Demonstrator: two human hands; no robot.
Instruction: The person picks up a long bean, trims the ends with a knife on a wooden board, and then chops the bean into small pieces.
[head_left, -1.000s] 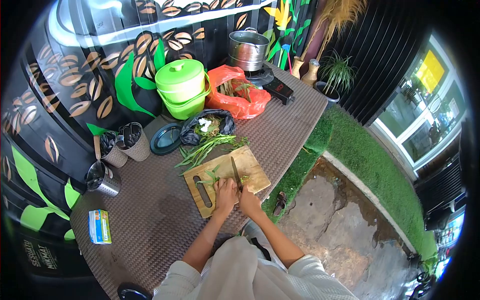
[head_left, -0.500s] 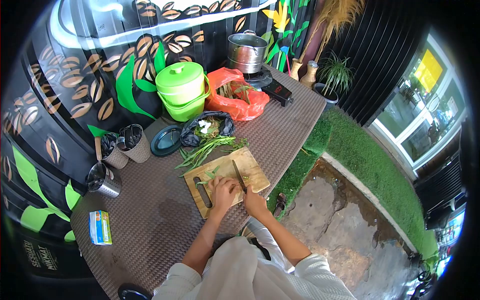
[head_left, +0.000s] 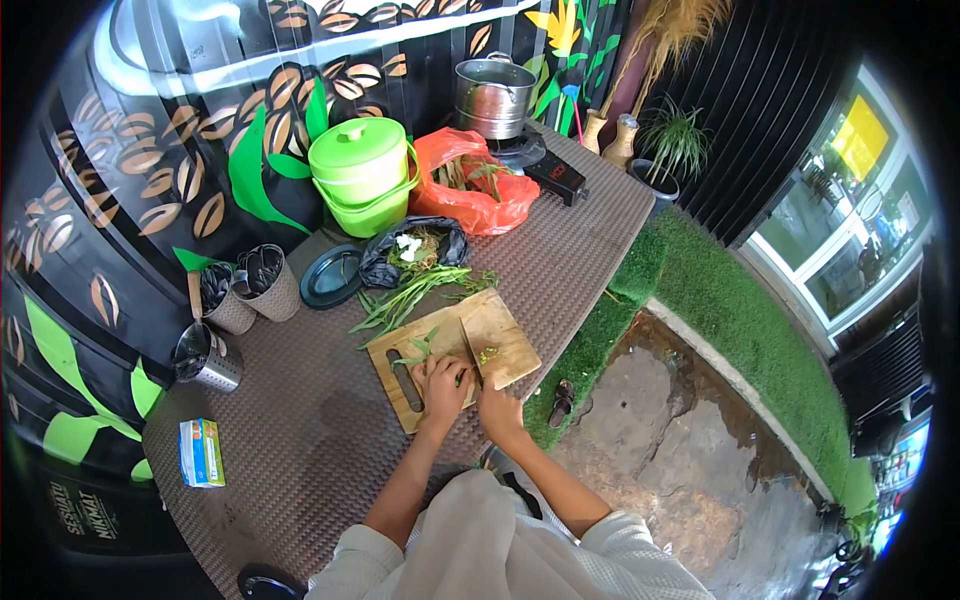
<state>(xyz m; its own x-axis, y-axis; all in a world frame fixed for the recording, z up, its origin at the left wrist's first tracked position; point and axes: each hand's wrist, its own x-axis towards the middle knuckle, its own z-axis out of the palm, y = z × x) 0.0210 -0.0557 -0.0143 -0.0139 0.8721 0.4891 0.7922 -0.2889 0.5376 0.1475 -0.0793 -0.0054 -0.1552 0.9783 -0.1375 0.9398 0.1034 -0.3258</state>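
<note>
A wooden cutting board (head_left: 515,345) lies tilted near the table's front edge. My right hand (head_left: 497,408) is closed around the handle of a knife (head_left: 467,340), its dark blade pointing away from me across the board. Just left of the blade, my left hand (head_left: 442,387) presses curled fingers on green leafy stems (head_left: 424,347), whose leaves stick out beyond the fingers. Small chopped green pieces (head_left: 488,354) lie right of the blade. Behind the board is a loose bunch of long green stems (head_left: 412,299).
Behind the greens stand a black plastic bag (head_left: 375,262) of scraps, a red plastic bag (head_left: 500,212) and a lime-green lidded bucket (head_left: 360,180). A steel pot (head_left: 495,100) sits on a portable stove (head_left: 555,177). Cutlery holders (head_left: 270,290) and a tissue pack (head_left: 202,453) are leftward.
My right hand and the knife have shifted slightly left, closer to my left hand. More chopped green pieces now show right of the blade.
</note>
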